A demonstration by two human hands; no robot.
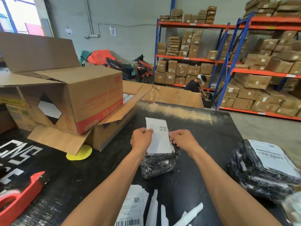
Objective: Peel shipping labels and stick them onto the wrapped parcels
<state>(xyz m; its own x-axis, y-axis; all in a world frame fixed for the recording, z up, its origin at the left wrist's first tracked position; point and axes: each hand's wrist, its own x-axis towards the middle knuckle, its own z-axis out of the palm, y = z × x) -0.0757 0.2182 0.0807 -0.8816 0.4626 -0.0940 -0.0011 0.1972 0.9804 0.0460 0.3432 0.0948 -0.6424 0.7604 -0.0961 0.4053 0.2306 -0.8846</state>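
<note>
While we hold a label over the parcel, we note:
Left hand (141, 139): pinching the shipping label (158, 137) by its left edge.
Right hand (183, 139): fingers curled at the label's right edge; grip unclear.
Wrapped parcel (158, 163): centre of black table (203, 128), under the label.
Labelled parcel (263, 168): near right.
Label stack (130, 207): near edge.

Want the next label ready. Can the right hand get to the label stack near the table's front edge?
Probably yes. The label stack lies uncovered between the forearms, nothing on top, but the right hand is busy at the held label.
</note>
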